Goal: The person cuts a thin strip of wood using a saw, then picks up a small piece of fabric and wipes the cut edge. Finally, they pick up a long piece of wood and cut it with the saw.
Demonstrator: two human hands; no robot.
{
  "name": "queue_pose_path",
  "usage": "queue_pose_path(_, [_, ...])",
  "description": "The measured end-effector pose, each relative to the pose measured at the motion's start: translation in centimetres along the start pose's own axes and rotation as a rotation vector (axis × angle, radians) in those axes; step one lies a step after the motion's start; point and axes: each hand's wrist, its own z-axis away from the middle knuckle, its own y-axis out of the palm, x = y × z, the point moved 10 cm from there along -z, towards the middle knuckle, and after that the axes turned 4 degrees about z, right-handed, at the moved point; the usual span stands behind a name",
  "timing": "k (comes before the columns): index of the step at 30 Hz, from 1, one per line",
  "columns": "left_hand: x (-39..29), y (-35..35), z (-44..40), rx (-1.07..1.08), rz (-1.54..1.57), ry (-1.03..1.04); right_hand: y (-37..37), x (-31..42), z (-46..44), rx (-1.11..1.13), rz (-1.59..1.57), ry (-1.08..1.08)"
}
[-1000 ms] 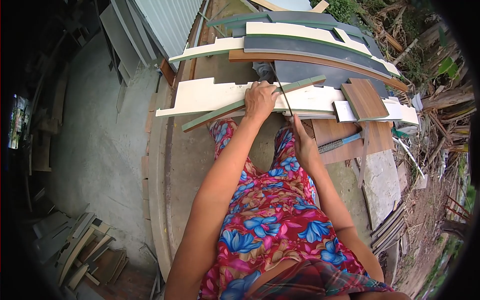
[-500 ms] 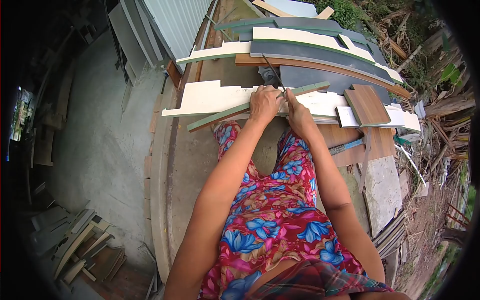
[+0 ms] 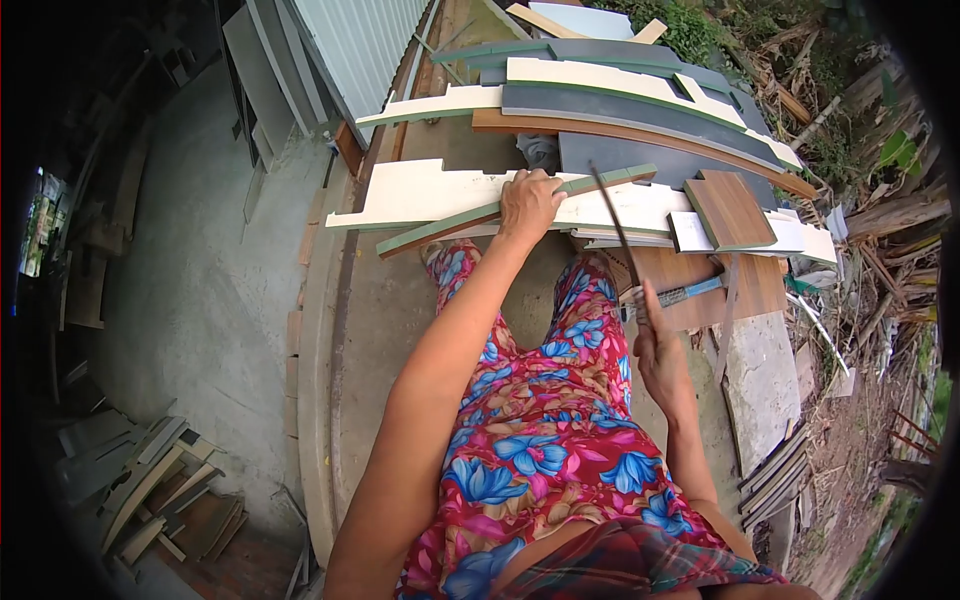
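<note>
My left hand (image 3: 530, 208) is closed round a narrow green-faced strip (image 3: 440, 231) with a brown edge. The strip lies slantwise across a cream board (image 3: 400, 191) with stepped edges. Lower and to the right, my right hand (image 3: 658, 345) grips the handle of a long thin dark blade (image 3: 612, 212). The blade points up and away, its far part passing over the strip to the right of my left hand. A brown wood-grain piece (image 3: 733, 208) and a white piece (image 3: 690, 231) rest on the cream board's right part.
A hammer (image 3: 690, 291) with a blue part lies on a brown panel (image 3: 765, 290) at the right. More long boards (image 3: 640, 125) lie farther out. Offcuts (image 3: 165, 490) are heaped at the lower left. Corrugated metal (image 3: 360, 50) stands at upper left, with dry plants along the right.
My right hand went up to the strip beside my left hand, then came back down toward me with the blade. My left hand stays on the strip; the view has shifted slightly.
</note>
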Motion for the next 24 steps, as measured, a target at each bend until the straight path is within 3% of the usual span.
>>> queue_pose_path(3, [-0.5,-1.0,0.4,0.019,-0.069,-0.002,-2.0,1.0,0.4,-0.141,-0.104,-0.049])
queue_pose_path(7, [0.0,-4.0,1.8,0.0,-0.114,-0.076,-1.3,0.8,-1.0,-0.112,-0.134,-0.06])
queue_pose_path(17, [6.3,-9.7,7.3,-0.103,-0.164,-0.303,3.2,3.1,-3.2,-0.087,-0.345,-0.417])
queue_pose_path(24, [6.1,-8.1,6.7,-0.101,-0.169,-0.285,5.7,2.5,-4.2,0.069,-0.495,-0.348])
